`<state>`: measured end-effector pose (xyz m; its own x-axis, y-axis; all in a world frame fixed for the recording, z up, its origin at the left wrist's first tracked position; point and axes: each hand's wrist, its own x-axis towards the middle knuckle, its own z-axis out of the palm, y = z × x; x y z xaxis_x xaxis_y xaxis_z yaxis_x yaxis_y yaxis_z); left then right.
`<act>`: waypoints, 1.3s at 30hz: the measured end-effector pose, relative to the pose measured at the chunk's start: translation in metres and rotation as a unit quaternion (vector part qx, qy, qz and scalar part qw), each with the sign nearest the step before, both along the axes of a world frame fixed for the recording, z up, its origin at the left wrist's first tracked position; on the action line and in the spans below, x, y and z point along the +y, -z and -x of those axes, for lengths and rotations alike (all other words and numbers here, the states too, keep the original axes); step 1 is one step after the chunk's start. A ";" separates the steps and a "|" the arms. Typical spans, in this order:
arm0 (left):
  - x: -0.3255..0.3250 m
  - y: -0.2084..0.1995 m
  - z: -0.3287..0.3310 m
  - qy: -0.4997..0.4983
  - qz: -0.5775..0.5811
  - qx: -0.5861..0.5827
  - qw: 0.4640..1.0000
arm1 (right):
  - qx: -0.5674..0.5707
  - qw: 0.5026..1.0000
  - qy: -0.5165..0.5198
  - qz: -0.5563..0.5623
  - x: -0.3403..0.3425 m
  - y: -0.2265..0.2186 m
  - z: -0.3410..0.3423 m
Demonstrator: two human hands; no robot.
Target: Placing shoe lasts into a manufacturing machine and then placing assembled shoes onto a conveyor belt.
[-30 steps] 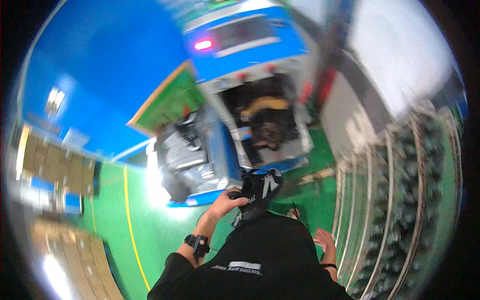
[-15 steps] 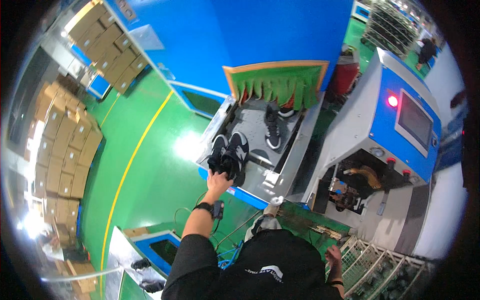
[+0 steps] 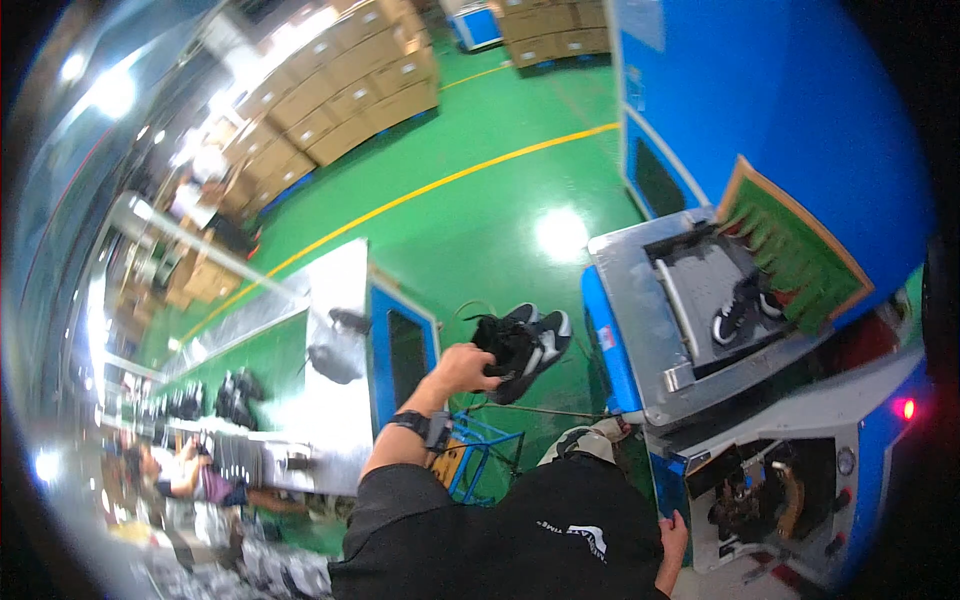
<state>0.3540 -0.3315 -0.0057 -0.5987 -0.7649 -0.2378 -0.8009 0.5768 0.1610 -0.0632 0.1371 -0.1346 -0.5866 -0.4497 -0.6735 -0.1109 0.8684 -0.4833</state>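
Note:
My left hand [image 3: 466, 368] grips a pair of black sneakers [image 3: 530, 345] with white-and-grey trim by their heel ends, holding them over the floor in front of me. Its fingers are closed at the shoe openings. Low at my right side hangs my right hand [image 3: 673, 538], holding nothing, fingers apart, beside a machine with a dark open bay [image 3: 770, 500]. Another black sneaker [image 3: 735, 318] with a white sole lies on the conveyor bed [image 3: 672, 250], next to a green fringed curtain [image 3: 800, 240]. Part of one more shoe shows under the fringe.
A metal-topped workbench [image 3: 335, 270] on the left carries dark shoes [image 3: 335, 362]. A blue-framed stool [image 3: 480, 455] stands by my left side. Stacked cartons [image 3: 350, 100] line the far floor beyond a yellow line. People are at work at the far left.
The view has turned left. My left hand has lifted the pair of sneakers off the conveyor's end and carried it left, over the floor. My right hand stays low at my side.

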 end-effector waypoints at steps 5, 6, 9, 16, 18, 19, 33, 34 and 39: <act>0.088 -0.073 -0.199 -0.180 0.135 -0.005 0.974 | 0.015 0.985 -0.170 0.030 -0.002 0.044 0.003; 0.102 -0.090 -0.226 -0.228 0.162 -0.006 0.960 | 0.019 0.976 -0.214 0.039 -0.004 0.053 0.004; 0.138 -0.137 -0.313 -0.344 0.348 -0.057 0.870 | -0.008 0.946 -0.317 0.067 0.017 0.141 0.032; 0.111 -0.083 -0.279 -0.650 0.365 0.043 0.665 | -0.145 0.976 -0.029 0.160 -0.051 -0.016 0.010; 0.088 -0.010 -0.228 -0.535 0.303 0.098 0.783 | 0.068 0.965 -0.148 0.206 -0.081 -0.082 0.023; 0.072 0.032 -0.211 -0.501 0.298 0.141 0.800 | 0.143 0.938 -0.144 0.281 -0.093 -0.097 0.036; -0.025 0.118 0.510 0.261 -0.167 0.249 0.918 | 0.789 0.614 0.014 0.026 -0.169 -0.280 0.209; -0.026 0.120 0.540 0.260 -0.175 0.254 0.915 | 0.790 0.612 0.019 0.014 -0.169 -0.276 0.211; -0.043 0.158 0.684 0.261 -0.145 0.192 0.935 | 0.800 0.599 0.014 0.006 -0.171 -0.260 0.206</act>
